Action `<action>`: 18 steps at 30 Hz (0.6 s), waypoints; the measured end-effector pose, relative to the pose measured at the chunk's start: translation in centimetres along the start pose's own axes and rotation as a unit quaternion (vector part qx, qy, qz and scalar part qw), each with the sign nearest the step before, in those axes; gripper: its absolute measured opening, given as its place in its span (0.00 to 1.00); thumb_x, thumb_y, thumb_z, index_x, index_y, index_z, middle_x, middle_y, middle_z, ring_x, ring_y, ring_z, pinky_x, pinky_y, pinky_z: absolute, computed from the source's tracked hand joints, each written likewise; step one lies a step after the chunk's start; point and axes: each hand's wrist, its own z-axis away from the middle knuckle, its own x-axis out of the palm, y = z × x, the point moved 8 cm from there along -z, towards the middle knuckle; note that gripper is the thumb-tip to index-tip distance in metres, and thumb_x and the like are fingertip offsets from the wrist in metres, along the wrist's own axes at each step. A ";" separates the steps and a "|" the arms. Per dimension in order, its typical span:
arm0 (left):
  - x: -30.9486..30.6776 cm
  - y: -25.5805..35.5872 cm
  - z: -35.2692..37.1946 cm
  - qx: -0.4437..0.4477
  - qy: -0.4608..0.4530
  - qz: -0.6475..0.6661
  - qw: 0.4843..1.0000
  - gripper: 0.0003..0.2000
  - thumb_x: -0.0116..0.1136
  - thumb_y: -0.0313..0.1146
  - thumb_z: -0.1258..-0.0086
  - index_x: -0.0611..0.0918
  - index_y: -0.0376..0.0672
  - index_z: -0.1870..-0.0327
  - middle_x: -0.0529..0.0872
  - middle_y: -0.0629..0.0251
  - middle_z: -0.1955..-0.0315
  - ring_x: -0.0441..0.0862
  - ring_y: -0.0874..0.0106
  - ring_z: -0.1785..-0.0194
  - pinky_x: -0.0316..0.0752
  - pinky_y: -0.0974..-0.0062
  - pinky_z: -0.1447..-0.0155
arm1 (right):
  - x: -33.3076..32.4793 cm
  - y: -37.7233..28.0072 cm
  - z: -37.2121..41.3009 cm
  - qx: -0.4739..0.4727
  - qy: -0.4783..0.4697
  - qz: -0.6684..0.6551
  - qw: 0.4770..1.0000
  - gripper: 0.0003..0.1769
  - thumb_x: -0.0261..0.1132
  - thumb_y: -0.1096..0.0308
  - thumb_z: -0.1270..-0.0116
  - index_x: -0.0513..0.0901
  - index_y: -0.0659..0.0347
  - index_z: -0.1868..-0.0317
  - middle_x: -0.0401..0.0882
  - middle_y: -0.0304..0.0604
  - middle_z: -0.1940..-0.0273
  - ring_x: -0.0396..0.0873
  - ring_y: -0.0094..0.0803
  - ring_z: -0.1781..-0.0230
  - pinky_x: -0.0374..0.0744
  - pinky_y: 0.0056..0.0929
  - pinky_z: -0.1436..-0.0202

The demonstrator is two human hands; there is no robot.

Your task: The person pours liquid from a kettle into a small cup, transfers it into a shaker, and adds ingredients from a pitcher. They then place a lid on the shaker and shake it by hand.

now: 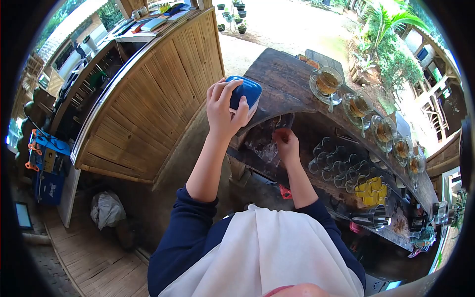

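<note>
Blue tops the container [250, 90], which the left hand [222, 110] has its fingers clamped round, at the corner of the dark wooden surface [279, 76]. Should that one-handed grip loosen, it could tumble off the edge. Lower down, the right hand [289, 150] is at some clear plastic [265, 151]; whether its bent fingers pinch anything, I cannot tell. A careless sideways sweep could knock the nearby clear glasses [324, 161] together.
</note>
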 end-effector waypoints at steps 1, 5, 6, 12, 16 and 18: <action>0.0 0.0 0.0 0.001 0.001 -0.001 1.000 0.18 0.55 0.28 0.46 0.81 0.44 0.51 0.80 0.58 0.58 0.73 0.54 0.44 0.66 0.57 0.39 | 0.1 -0.1 -0.2 -0.014 0.003 0.009 1.000 0.08 0.66 0.73 0.39 0.82 0.66 0.60 0.83 0.41 0.69 0.78 0.23 0.69 0.74 0.24 0.62; 0.0 0.0 0.0 -0.002 0.003 0.003 1.000 0.18 0.56 0.28 0.46 0.81 0.44 0.51 0.80 0.58 0.57 0.73 0.54 0.44 0.66 0.57 0.39 | 0.5 0.0 -0.3 -0.015 0.016 0.012 1.000 0.08 0.66 0.72 0.39 0.83 0.66 0.61 0.83 0.41 0.69 0.78 0.24 0.69 0.74 0.24 0.62; 0.0 0.0 0.0 -0.002 0.003 0.003 1.000 0.18 0.56 0.28 0.46 0.81 0.44 0.51 0.80 0.58 0.57 0.73 0.54 0.44 0.66 0.57 0.39 | 0.5 -0.1 -0.2 -0.016 0.024 0.015 0.999 0.08 0.66 0.71 0.39 0.83 0.66 0.61 0.83 0.41 0.69 0.78 0.25 0.69 0.74 0.24 0.62; 0.0 -0.1 0.0 0.002 0.003 -0.001 1.000 0.18 0.55 0.28 0.46 0.81 0.44 0.52 0.80 0.58 0.58 0.73 0.54 0.45 0.67 0.58 0.40 | 0.6 -0.6 0.2 -0.006 0.022 0.038 0.999 0.09 0.65 0.71 0.38 0.83 0.66 0.60 0.84 0.44 0.68 0.79 0.26 0.68 0.75 0.26 0.61; 0.0 0.0 0.0 0.007 0.008 -0.004 1.000 0.18 0.55 0.28 0.46 0.81 0.44 0.52 0.80 0.58 0.58 0.73 0.55 0.45 0.67 0.58 0.40 | 0.4 -1.3 0.5 -0.019 0.011 0.052 0.998 0.12 0.65 0.66 0.38 0.83 0.66 0.58 0.84 0.48 0.68 0.83 0.33 0.66 0.77 0.30 0.60; 0.0 0.0 0.0 0.008 0.009 -0.003 1.000 0.18 0.55 0.28 0.46 0.81 0.44 0.52 0.80 0.58 0.59 0.74 0.55 0.45 0.67 0.58 0.40 | 0.4 -0.5 0.5 -0.028 0.007 0.050 0.998 0.12 0.66 0.67 0.38 0.83 0.65 0.58 0.84 0.49 0.68 0.83 0.33 0.65 0.77 0.30 0.59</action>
